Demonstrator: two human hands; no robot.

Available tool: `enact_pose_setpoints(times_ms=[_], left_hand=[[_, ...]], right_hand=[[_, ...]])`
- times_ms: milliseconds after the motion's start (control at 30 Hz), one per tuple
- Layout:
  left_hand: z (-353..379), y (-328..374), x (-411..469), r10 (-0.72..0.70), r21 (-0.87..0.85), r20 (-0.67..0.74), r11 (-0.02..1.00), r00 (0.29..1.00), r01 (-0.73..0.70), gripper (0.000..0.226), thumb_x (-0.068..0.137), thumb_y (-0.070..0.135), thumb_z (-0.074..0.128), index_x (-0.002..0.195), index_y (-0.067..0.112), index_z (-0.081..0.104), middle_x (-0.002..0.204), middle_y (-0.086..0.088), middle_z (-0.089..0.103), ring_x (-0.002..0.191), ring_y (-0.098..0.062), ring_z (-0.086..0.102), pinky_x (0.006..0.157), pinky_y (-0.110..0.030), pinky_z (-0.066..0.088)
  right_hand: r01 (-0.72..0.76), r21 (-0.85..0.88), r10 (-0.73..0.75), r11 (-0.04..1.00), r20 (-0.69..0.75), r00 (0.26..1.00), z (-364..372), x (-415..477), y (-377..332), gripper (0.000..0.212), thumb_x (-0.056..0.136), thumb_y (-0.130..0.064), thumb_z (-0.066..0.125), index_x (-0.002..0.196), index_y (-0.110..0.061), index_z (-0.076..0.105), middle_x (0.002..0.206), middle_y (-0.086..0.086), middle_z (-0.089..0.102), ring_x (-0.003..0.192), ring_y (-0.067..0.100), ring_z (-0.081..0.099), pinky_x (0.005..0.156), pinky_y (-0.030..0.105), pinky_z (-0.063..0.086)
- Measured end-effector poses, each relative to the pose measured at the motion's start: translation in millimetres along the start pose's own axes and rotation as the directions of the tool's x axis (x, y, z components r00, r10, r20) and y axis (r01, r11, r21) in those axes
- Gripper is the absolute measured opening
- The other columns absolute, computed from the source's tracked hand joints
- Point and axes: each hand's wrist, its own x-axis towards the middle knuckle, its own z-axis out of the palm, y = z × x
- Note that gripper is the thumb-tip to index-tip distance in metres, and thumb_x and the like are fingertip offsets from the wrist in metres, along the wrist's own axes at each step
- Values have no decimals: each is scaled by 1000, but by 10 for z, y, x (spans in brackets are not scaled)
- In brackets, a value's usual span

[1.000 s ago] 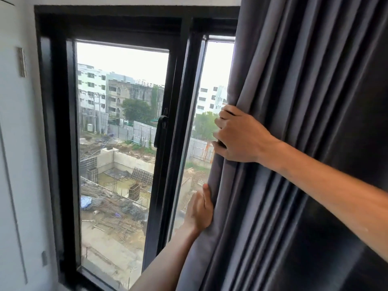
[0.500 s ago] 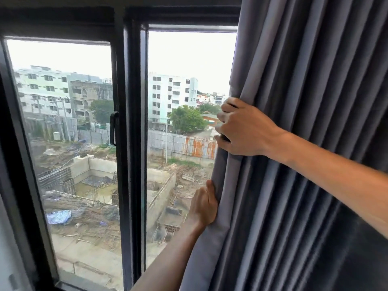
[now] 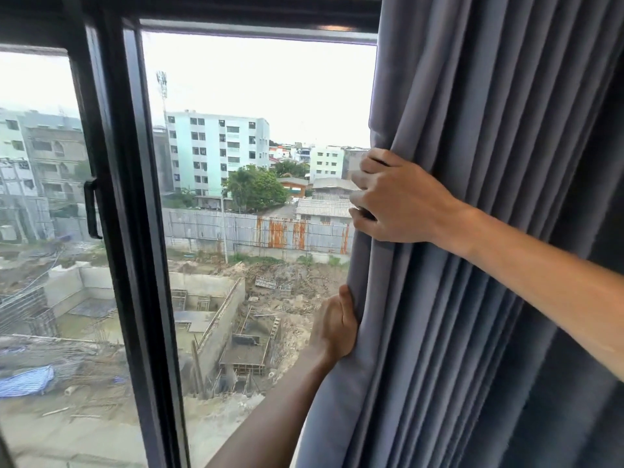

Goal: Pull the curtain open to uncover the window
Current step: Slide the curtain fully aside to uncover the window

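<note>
A grey pleated curtain (image 3: 472, 231) hangs bunched over the right half of the view. Its left edge stands at about two thirds across the black-framed window (image 3: 256, 163). My right hand (image 3: 398, 201) is closed around that edge at mid height, fingers curled round the fabric. Lower down, my left hand (image 3: 332, 327) grips the same edge from the window side, thumb on the front of the cloth. The window's right end is hidden behind the curtain.
A thick black window post (image 3: 135, 231) splits the glass, with a black handle (image 3: 92, 211) on the left sash. Outside lie a building site and pale blocks of flats. The dark top frame (image 3: 236, 11) runs above.
The curtain edge and both hands have travelled right along the window, baring more of the right pane. The view has swung right too, so the white wall at the left has gone.
</note>
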Motion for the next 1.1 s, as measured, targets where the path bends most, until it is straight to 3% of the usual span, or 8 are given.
enact_pose_setpoints(times_ms=[67, 133, 367, 833, 1000, 1100], left_hand=[[85, 55, -6, 24, 4, 23, 1000, 999, -24, 58, 91, 61, -1, 54, 27, 29, 49, 1, 36, 49, -32, 44, 54, -34, 27], [183, 108, 0, 39, 17, 45, 999, 998, -40, 59, 91, 59, 0, 52, 25, 29, 47, 6, 34, 45, -22, 36, 52, -33, 26], [599, 293, 43, 68, -43, 103, 997, 992, -63, 69, 87, 71, -7, 53, 26, 32, 49, 3, 40, 45, -20, 41, 51, -32, 28], [1413, 981, -37, 187, -83, 259, 982, 948, -171, 63, 102, 46, 9, 48, 22, 28, 42, 6, 31, 35, -8, 29, 46, -30, 20], [1707, 1265, -26, 235, -92, 284, 972, 930, -218, 82, 93, 64, 0, 54, 2, 39, 45, -1, 37, 40, -17, 35, 45, -39, 27], [1936, 1443, -47, 271, -137, 298, 961, 915, -240, 86, 90, 70, -2, 54, 4, 38, 45, -1, 35, 40, -19, 34, 47, -41, 30]], right_hand=[[-14, 4, 14, 1000, -6, 1000, 8, -108, 72, 46, 94, -34, 37, 75, -9, 70, 82, 8, 64, 92, 29, 55, 112, 38, 31], [-25, -4, 25, 1000, -16, 1000, 19, -209, 142, 44, 94, -34, 39, 74, -9, 70, 79, 7, 61, 91, 29, 55, 112, 38, 31], [-67, -29, 66, 997, -47, 997, 79, -584, 444, 41, 92, -29, 44, 68, -9, 69, 74, 7, 60, 89, 30, 55, 109, 37, 33], [-190, -129, 184, 973, -58, 981, 166, -1603, 1172, 33, 86, -25, 49, 64, -7, 65, 66, 7, 57, 83, 32, 54, 105, 38, 36], [-295, -146, 289, 944, -61, 955, 143, -2016, 1470, 34, 84, -22, 47, 57, -8, 60, 61, 7, 53, 75, 31, 51, 101, 40, 38], [-318, -165, 317, 933, -34, 948, 96, -2293, 1659, 33, 83, -22, 48, 56, -8, 60, 60, 6, 53, 74, 30, 49, 103, 40, 36]])
